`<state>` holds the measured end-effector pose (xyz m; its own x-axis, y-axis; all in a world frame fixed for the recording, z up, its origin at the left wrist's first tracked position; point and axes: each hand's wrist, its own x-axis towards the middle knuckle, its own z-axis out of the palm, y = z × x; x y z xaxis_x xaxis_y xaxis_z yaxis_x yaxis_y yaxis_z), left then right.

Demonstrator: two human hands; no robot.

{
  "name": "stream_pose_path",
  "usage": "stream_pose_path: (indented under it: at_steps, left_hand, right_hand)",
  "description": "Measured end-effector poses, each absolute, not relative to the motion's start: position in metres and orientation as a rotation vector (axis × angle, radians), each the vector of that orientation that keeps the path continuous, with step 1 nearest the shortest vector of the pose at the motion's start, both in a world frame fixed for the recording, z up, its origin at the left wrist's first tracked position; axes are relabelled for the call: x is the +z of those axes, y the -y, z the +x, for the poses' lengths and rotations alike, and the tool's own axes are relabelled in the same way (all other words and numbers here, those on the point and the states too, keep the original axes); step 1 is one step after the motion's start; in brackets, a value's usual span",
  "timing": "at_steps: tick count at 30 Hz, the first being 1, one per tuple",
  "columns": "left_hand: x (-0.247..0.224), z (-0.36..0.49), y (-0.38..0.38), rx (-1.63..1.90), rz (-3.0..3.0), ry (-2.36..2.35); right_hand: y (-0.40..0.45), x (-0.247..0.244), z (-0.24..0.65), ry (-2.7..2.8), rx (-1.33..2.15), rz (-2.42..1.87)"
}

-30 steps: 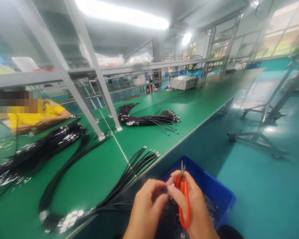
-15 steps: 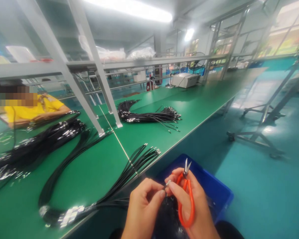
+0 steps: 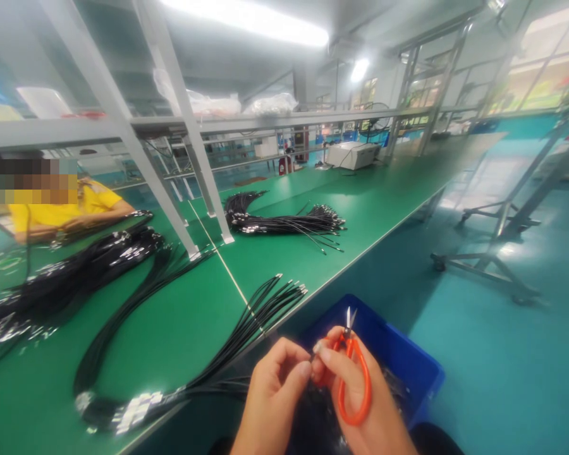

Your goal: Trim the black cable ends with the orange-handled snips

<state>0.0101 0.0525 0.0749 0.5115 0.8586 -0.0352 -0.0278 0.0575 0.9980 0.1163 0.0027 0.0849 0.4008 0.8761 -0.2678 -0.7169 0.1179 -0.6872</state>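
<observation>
My left hand (image 3: pixel 275 395) is closed in a pinch of thumb and forefinger around the end of a thin black cable, mostly hidden by the fingers. Close against it, my right hand (image 3: pixel 355 385) has orange-handled scissors (image 3: pixel 368 385) hooked in its grip, blades pointing up and slightly apart. Its thumb and forefinger also pinch by the cable end; whatever small piece they hold is too small to make out. Left of my hands, a bundle of black cables (image 3: pixel 232 335) with metal-tipped ends curves along the green table (image 3: pixel 156 335), its near part bound with shiny wrapping.
Below my hands stands a blue bin (image 3: pixel 422 373) with dark and clear scraps inside. Another cable bundle (image 3: pixel 284 222) lies farther along the table, and a large pile (image 3: pixel 76 272) at left. Shelf posts (image 3: pixel 165 189) rise from the tabletop. A co-worker in a yellow sleeve (image 3: pixel 97 199) sits opposite.
The right hand and scissors have tilted slightly, with the blades shifting a little left and down. Both hands stay close together; the cables on the table have not moved.
</observation>
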Motion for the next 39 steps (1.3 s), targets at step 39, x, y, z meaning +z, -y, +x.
stream_pose_path:
  at_steps: [39]
  left_hand:
    - [0.097, 0.024, -0.056, 0.934, 0.91, -0.573]
  right_hand:
    - [-0.009, 0.094, 0.121, 0.076, 1.358, -0.785]
